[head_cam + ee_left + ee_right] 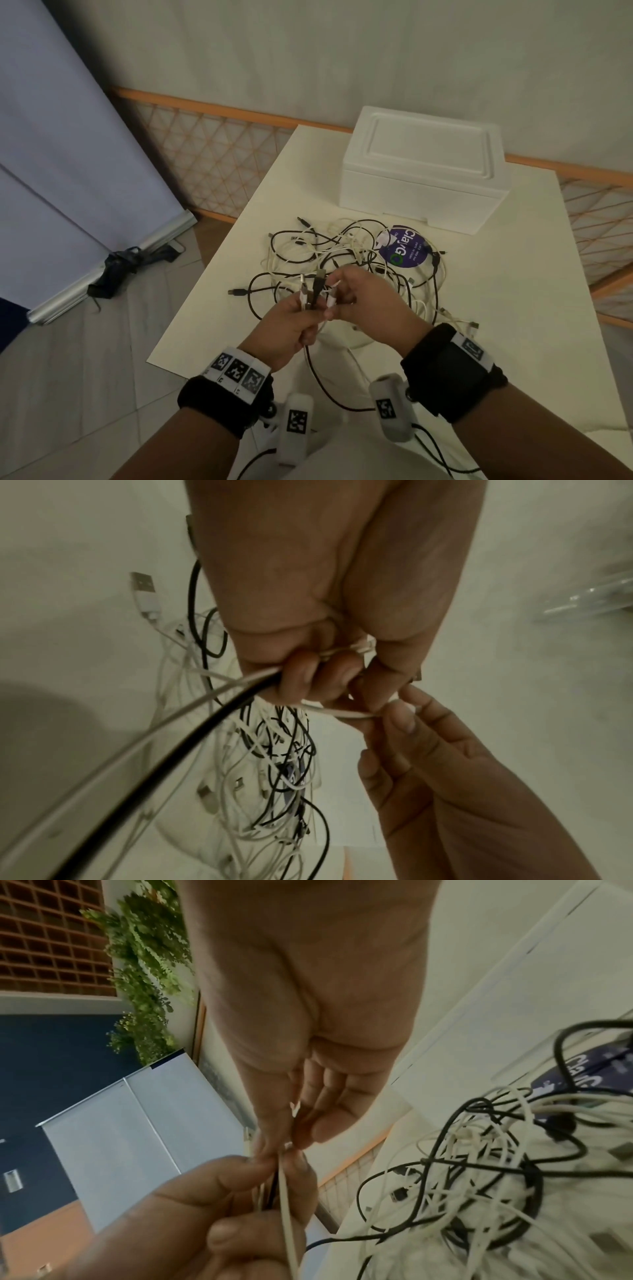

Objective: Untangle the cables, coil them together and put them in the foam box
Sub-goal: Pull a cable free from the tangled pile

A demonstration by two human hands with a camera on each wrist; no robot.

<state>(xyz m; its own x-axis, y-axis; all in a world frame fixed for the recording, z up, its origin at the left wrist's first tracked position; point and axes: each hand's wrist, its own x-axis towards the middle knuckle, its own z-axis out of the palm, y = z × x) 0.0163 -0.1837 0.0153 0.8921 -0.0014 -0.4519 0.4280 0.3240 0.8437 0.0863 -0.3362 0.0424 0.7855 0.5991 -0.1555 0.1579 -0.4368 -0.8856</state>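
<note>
We see both hands raised a little above the white surface (496, 308), close to each other, in front of the pile of cables (356, 260). The left hand (291, 329) has its fingers curled around a small bundle of cable ends (313, 289): some white ones and a black one, whose plugs stand up above the fist. In the left wrist view a black cable (178, 729) and a white cable (192, 704) leave this grip and run down toward the camera. The right hand (373, 301) touches the left one and pinches a white cable end (331, 301) between thumb and fingertips; its other fingers are loosely bent. In the right wrist view the pinch sits just above the left fist, and a white cable (286, 1204) passes from it down through the left grip.

The rest of the cables, black and white mixed, lies tangled on the surface beyond the hands. Part of the tangle covers a round purple sticker (402, 248) with white letters. Some loose plugs stick out at the edges of the pile, one black plug (238, 292) at the left side.

The foam box (424, 168) stands at the far end of the surface, behind the tangle and apart from it. It is white and its lid is on.

Each wrist carries a black band with printed markers. Beside the surface, on the left, we see a tiled floor (68, 377) and a light blue panel (61, 154) leaning there.
</note>
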